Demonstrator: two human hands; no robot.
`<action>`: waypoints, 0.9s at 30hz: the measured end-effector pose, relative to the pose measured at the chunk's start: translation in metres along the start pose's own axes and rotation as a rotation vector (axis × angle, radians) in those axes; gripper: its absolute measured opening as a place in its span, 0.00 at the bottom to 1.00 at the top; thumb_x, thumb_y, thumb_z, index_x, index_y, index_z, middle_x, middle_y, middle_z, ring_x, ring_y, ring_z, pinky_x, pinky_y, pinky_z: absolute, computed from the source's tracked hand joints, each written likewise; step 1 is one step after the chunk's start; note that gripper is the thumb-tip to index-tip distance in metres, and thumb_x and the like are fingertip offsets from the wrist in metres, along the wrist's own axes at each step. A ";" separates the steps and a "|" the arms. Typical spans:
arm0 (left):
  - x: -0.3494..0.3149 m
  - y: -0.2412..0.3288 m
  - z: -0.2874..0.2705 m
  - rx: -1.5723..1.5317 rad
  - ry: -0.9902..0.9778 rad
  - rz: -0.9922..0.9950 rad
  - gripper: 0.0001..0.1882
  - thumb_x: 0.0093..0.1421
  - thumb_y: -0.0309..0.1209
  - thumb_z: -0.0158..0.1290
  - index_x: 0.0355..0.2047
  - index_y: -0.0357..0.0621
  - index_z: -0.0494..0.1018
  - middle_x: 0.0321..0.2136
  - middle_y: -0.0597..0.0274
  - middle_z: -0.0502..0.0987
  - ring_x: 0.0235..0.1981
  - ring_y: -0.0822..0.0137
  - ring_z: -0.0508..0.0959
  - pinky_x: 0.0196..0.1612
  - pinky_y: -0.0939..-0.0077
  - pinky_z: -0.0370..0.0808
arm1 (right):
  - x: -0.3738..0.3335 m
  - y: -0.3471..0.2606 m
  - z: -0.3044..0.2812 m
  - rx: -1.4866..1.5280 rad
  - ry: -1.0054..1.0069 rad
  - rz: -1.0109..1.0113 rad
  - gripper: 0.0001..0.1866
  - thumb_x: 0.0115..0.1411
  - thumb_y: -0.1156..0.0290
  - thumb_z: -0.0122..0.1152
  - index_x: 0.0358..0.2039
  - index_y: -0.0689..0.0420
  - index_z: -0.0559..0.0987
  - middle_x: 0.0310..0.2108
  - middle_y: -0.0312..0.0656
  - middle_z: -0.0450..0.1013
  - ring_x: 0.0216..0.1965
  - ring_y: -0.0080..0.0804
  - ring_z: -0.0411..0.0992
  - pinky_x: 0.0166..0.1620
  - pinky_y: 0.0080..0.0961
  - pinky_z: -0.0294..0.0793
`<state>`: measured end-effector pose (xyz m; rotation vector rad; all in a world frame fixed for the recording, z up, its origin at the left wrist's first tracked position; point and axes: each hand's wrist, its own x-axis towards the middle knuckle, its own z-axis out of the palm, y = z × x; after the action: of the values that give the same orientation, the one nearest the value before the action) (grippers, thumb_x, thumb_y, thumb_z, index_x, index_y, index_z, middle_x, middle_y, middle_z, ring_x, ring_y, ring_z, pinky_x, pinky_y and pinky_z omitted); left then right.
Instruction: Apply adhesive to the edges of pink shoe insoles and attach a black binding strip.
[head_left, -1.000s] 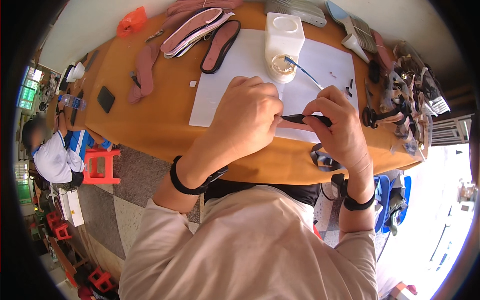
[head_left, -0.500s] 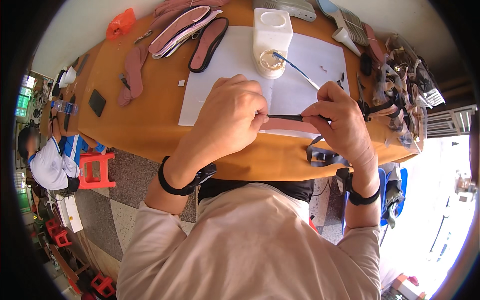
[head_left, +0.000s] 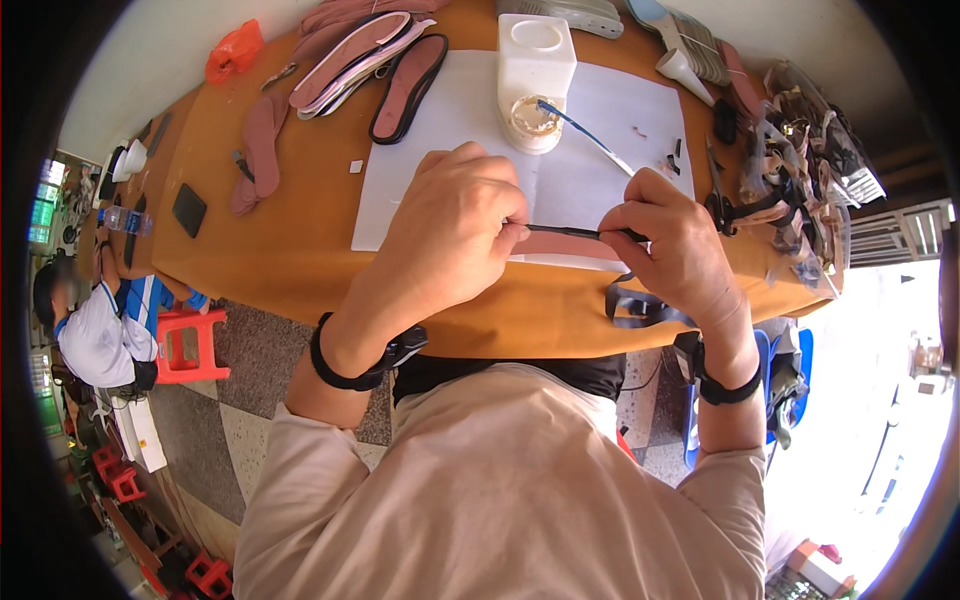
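From where I stand, the pink shoe sole (head_left: 565, 247) is on the person's side of the white jug (head_left: 536, 60), held at its far edge, where a thin black strip (head_left: 563, 230) runs from one hand to the other. The left hand (head_left: 455, 215) pinches that edge between thumb and curled fingers; the right hand (head_left: 668, 230) has the strip gripped the same way, though what the fingers do underneath is hidden from me. My worry is the strip: pulled harder by one hand than the other, it could ripple or slide off line against the sole. The brush (head_left: 590, 138) lying across the jug's open mouth looks risky too, since its handle points away from the jug right up to the right hand's knuckles, and a careless lift might flick it off and smear the white sheet (head_left: 430, 150) under the jug. The loose black strap (head_left: 645, 305), further from the jug than the right hand, could catch on the wrist. Against a second ago, the hands are a little further apart, more pink shows between them and the strip looks straighter; jug and brush keep their places on the sheet.
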<state>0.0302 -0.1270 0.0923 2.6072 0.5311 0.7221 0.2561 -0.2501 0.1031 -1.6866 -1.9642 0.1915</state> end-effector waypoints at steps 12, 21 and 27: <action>0.002 0.003 -0.014 0.171 0.051 0.044 0.02 0.47 0.25 0.65 0.23 0.44 0.82 0.28 0.68 0.78 0.38 0.61 0.74 0.48 0.64 0.70 | 0.008 -0.010 0.010 -0.007 0.082 -0.076 0.06 0.48 0.78 0.66 0.27 0.56 0.78 0.32 0.39 0.68 0.28 0.40 0.73 0.31 0.33 0.75; 0.011 0.014 0.011 -0.035 0.117 0.099 0.02 0.49 0.25 0.65 0.25 0.44 0.82 0.27 0.66 0.77 0.35 0.62 0.76 0.46 0.63 0.70 | 0.011 -0.022 0.010 -0.009 0.123 -0.082 0.07 0.47 0.78 0.67 0.27 0.55 0.78 0.32 0.38 0.68 0.28 0.40 0.73 0.30 0.34 0.75; 0.012 0.015 0.015 -0.130 0.066 0.017 0.02 0.51 0.24 0.64 0.26 0.42 0.81 0.24 0.61 0.76 0.28 0.56 0.76 0.39 0.63 0.71 | 0.010 -0.023 0.005 0.134 0.147 0.016 0.06 0.50 0.78 0.68 0.29 0.58 0.80 0.33 0.41 0.70 0.26 0.40 0.73 0.29 0.33 0.74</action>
<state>0.0514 -0.1385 0.0923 2.4774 0.4650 0.8224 0.2332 -0.2442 0.1116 -1.5852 -1.7907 0.1946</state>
